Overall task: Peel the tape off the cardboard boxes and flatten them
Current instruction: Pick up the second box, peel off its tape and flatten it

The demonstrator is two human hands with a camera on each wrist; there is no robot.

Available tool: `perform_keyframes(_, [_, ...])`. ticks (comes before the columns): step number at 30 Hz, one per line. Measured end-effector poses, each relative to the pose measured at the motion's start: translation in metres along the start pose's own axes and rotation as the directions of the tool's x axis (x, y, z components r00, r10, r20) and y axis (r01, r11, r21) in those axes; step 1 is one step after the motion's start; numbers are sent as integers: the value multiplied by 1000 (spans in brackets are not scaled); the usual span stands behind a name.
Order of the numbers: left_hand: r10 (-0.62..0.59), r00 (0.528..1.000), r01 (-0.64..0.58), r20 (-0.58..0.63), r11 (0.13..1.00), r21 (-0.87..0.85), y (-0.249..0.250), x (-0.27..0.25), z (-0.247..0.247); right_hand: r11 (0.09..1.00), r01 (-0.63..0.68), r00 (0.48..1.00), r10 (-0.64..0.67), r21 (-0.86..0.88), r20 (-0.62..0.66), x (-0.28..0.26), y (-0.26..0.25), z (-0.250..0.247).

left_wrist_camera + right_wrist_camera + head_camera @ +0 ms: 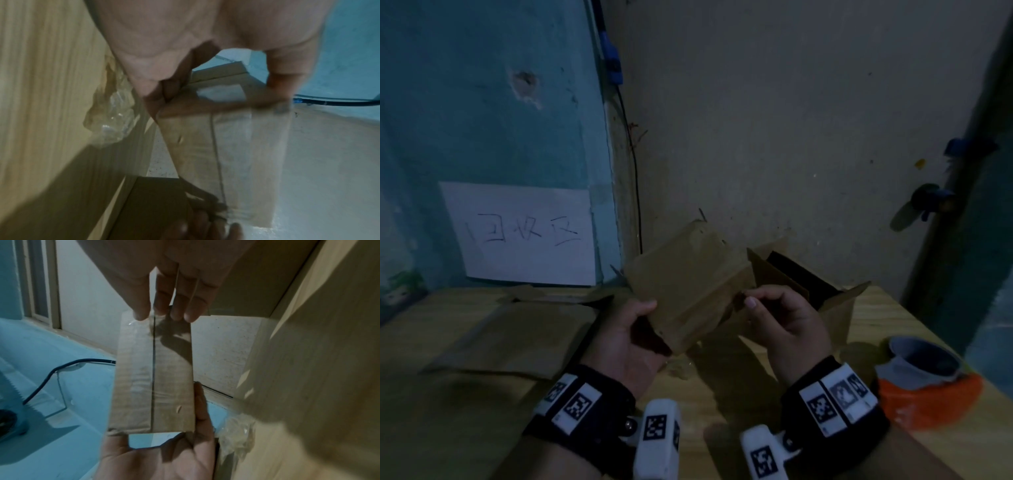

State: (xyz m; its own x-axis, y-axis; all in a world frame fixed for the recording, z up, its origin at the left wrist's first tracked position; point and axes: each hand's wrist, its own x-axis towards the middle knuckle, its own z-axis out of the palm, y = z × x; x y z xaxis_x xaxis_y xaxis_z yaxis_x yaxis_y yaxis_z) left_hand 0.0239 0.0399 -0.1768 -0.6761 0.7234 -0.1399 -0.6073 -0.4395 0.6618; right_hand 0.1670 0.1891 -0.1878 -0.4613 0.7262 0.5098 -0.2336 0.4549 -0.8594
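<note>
I hold a small cardboard box (688, 284) above the tabletop (465, 411), near its back edge. My left hand (630, 339) grips its near end; my right hand (784, 322) pinches clear tape (133, 340) at its far end.

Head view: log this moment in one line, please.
stage: starting tape peel | left hand: grips small box | right hand: pinches tape end | flattened cardboard: on table

A dim corner: a teal wall (482, 102) meets a grey wall (791, 120) behind the wooden surface (722, 404). A handwritten paper sign (524, 233) hangs on the teal wall, left of the corner.
</note>
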Motion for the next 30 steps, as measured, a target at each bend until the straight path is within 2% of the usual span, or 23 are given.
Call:
perform_keyframes(2, [-8,1000,8,-1,1000,30,-1,0,1,1000,-11,999,11,-10,33,1,2,-1])
perform_keyframes(4, [-17,1000,17,3,999,50,-4,-1,3,999,-10,986,16,-38,163,-2,-1,1])
perform_keyframes(7, [-23,1000,24,-13,998,62,-5,-3,5,994,-33,912,71,-100,405,-13,-13,9])
perform_keyframes(10, [-35,998,38,-48,997,65,-4,-1,4,995,-84,851,97,-50,516,-17,-17,12])
perform_keyframes(12, [-50,997,52,-59,998,39,-2,-2,5,991,-130,833,100,16,544,-18,-18,11])
perform_keyframes(14, [-41,996,41,-79,999,-4,0,-2,6,989,-140,860,93,56,502,-17,-17,10])
perform_keyframes(17, [-41,994,35,-105,998,-61,-1,-1,6,976,-189,928,141,108,344,-9,-7,9])
perform_keyframes(19, [-64,994,58,-85,996,-63,-3,-2,8,965,-225,951,189,131,243,-4,0,9])
perform_keyframes(24, [-88,996,88,-8,996,-31,-8,-5,10,976,-193,975,178,104,136,-4,1,9])
perform_keyframes(30, [-88,996,88,4,996,-12,-11,-8,12,976,-187,982,184,107,38,-1,2,11])
